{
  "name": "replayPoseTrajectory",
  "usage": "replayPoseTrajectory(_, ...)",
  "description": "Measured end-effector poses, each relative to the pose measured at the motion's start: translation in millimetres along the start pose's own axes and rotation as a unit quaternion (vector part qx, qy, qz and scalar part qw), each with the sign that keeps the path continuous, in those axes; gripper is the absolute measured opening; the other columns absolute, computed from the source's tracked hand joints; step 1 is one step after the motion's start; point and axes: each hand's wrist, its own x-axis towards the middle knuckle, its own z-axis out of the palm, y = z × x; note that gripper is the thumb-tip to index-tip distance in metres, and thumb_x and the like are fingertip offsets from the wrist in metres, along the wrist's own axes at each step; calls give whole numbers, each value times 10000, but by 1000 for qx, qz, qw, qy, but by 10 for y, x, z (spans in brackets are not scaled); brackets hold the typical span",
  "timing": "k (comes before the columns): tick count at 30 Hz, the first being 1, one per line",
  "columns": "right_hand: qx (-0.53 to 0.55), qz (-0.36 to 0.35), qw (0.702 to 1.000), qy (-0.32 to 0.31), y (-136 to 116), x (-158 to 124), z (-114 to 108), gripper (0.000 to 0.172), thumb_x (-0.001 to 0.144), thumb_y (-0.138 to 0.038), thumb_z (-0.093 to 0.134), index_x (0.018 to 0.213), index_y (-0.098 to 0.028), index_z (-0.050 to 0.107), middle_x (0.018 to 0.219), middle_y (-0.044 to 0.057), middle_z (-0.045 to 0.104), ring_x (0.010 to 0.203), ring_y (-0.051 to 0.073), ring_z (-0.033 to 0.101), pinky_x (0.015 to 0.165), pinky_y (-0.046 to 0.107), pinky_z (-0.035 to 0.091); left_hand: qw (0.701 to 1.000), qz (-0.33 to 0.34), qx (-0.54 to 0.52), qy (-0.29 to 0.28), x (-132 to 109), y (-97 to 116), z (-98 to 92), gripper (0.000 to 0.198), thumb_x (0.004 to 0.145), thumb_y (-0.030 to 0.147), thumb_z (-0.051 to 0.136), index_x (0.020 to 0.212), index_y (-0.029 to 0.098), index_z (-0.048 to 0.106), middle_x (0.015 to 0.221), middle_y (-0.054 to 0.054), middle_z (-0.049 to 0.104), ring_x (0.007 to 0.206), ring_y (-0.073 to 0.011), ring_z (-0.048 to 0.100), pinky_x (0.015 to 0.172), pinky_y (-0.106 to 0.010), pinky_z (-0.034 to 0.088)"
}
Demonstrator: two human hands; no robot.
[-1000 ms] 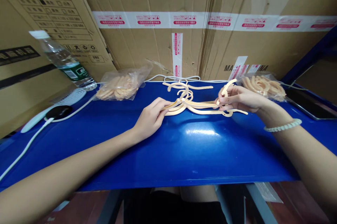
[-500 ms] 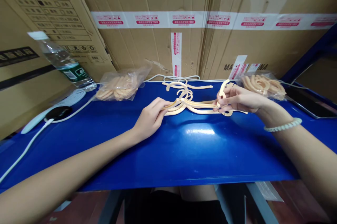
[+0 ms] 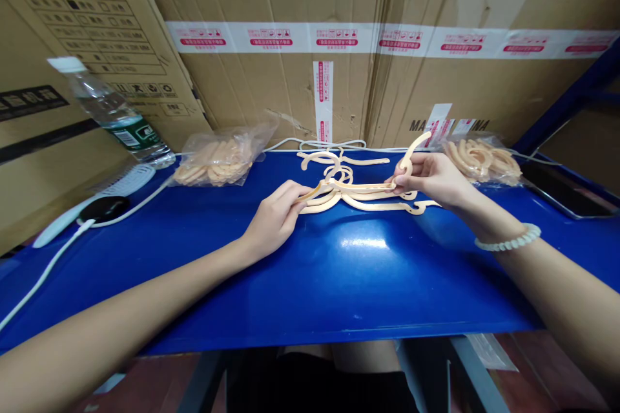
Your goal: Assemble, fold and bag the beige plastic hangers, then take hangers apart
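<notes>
My left hand (image 3: pixel 276 219) pinches the left arm of a cream plastic clothes hanger (image 3: pixel 361 187), whose hook curls up in the middle. At the hanger's right end, the closed fingers of my right hand (image 3: pixel 431 177) grip a curved cream hanger piece (image 3: pixel 414 148). Its thin tail points up and to the right, and its rounded end meets the hanger's arm tip. Whether the two are joined is hidden by my fingers. Beneath and behind lie more cream hangers (image 3: pixel 378 206), overlapping on the blue table (image 3: pixel 310 290).
Clear bags of cream plastic pieces lie left (image 3: pixel 217 158) and right (image 3: pixel 482 159). At the left are a water bottle (image 3: pixel 126 128), a pale brush (image 3: pixel 97 200) and a black disc with a white cable (image 3: pixel 104 208). A dark phone-like device (image 3: pixel 566 190) sits right. Cardboard boxes (image 3: pixel 271 90) wall the back.
The curved piece in my right hand has turned, its tail swinging outward to the right. My right hand has shifted slightly, while the left keeps its hold on the hanger.
</notes>
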Motion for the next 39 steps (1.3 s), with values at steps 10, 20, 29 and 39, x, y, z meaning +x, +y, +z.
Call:
replayPoseTrajectory(10,-8,-34,999,38,-41,-48,48,415,589,-395,939,714,-208,591,787,70,748,716,222,734,789,396,639,1000,-12,-17,-1,6,39,-2,223,1015,150,428,1125,163,622,1012,-80,654,929,-187,620,842,-302,510)
replayPoseTrajectory(20,-4,-39,999,38,-21,-41,49,409,577,-409,937,731,-228,604,772,48,737,708,220,726,795,411,633,999,-15,-28,-6,3,46,3,238,1021,161,436,1149,155,636,971,-66,636,889,-177,604,812,-287,494)
replayPoseTrajectory(29,23,-41,998,52,20,-19,45,424,548,-432,946,761,-227,642,806,51,736,745,230,714,800,411,618,999,-34,-33,8,1,84,12,242,1014,198,461,1181,163,633,1038,-87,663,908,-184,632,839,-311,513)
replayPoseTrajectory(39,159,-40,982,94,-55,16,-309,211,715,-350,831,845,-234,712,715,-13,644,649,106,534,596,239,451,997,-71,-17,26,60,92,-87,142,934,219,588,1066,171,609,999,-57,641,751,-151,603,722,-289,511)
